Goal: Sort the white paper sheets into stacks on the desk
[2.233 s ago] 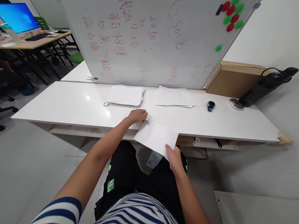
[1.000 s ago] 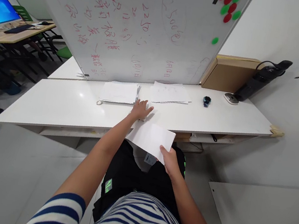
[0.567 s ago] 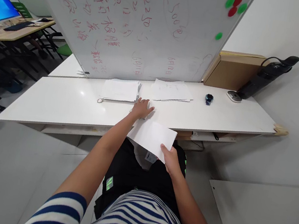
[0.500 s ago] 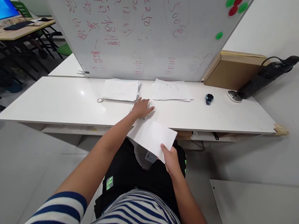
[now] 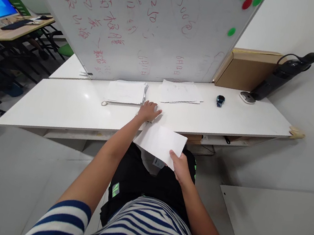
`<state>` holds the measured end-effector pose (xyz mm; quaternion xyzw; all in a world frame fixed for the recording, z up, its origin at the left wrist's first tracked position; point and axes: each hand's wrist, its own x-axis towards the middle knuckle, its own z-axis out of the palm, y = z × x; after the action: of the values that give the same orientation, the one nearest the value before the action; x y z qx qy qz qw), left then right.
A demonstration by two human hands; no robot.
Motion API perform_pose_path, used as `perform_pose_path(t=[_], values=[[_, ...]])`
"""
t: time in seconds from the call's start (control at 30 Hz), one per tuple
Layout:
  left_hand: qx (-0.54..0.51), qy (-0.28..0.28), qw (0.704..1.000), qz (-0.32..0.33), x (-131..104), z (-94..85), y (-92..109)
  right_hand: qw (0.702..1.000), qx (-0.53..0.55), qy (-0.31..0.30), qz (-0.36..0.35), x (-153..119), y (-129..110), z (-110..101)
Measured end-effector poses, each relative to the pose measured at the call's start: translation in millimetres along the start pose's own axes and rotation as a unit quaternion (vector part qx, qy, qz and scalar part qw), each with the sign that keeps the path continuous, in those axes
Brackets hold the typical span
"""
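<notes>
1. Pinching thin white rectangular paper sheets (image 5: 161, 141) at their lower right corner, our right hand (image 5: 180, 166) keeps its thumb on top, at the frame's centre.
2. Our left hand (image 5: 149, 111) lies palm down, fingers spread, just above the sheets' upper left corner; we cannot tell whether it grips anything beneath.
3. From our left hand, the sheets lie toward the lower right, their long axis running left to right and dipping rightward. They jut past the front edge of the glossy white desk (image 5: 66, 105), over our lap.
4. Our left hand is nearer that upper left corner and hides the spot beyond it.
5. Just past its fingertips sits a neat white paper stack (image 5: 125, 91); a looser white paper pile (image 5: 181, 92) is near, to the upper right.
6. Well apart, at right, we see a dark wristwatch (image 5: 220, 100) and a black cylindrical bottle (image 5: 280, 81).
</notes>
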<state>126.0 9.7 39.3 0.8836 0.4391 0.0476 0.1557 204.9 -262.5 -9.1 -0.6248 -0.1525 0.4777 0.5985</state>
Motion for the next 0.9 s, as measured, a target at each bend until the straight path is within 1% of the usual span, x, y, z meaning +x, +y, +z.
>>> perform_pose_path(t=[0.13, 0.27, 0.47, 0.57, 0.77, 0.83, 0.9], values=[[0.023, -0.008, 1.0, -0.004, -4.3, -1.9, 7.0, 1.0, -0.003, 0.003, 0.008, -2.1, -3.9, 1.5], [0.059, -0.004, 0.998, 0.009, -5.8, -0.5, 11.6, 1.0, 0.003, -0.006, 0.014, -5.0, -6.8, 2.2], [0.078, 0.014, 0.997, 0.006, -0.5, 6.9, 11.1, 1.0, -0.014, 0.011, 0.006, -4.4, 1.8, 1.9], [0.081, 0.015, 0.997, 0.009, -1.4, 7.3, 10.8, 1.0, -0.006, 0.009, 0.006, -3.0, 6.2, 2.1], [0.043, 0.007, 0.999, -0.006, -4.8, 0.0, 9.3, 1.0, 0.006, 0.008, -0.002, 1.9, 7.2, 3.2], [0.011, -0.013, 1.0, -0.018, -2.1, -5.8, 8.6, 1.0, 0.009, 0.011, -0.002, 1.0, 4.5, 5.5], [-0.045, -0.033, 0.998, -0.035, 0.6, -14.5, 7.5, 1.0, 0.001, 0.012, -0.005, -1.5, 1.5, 8.5]])
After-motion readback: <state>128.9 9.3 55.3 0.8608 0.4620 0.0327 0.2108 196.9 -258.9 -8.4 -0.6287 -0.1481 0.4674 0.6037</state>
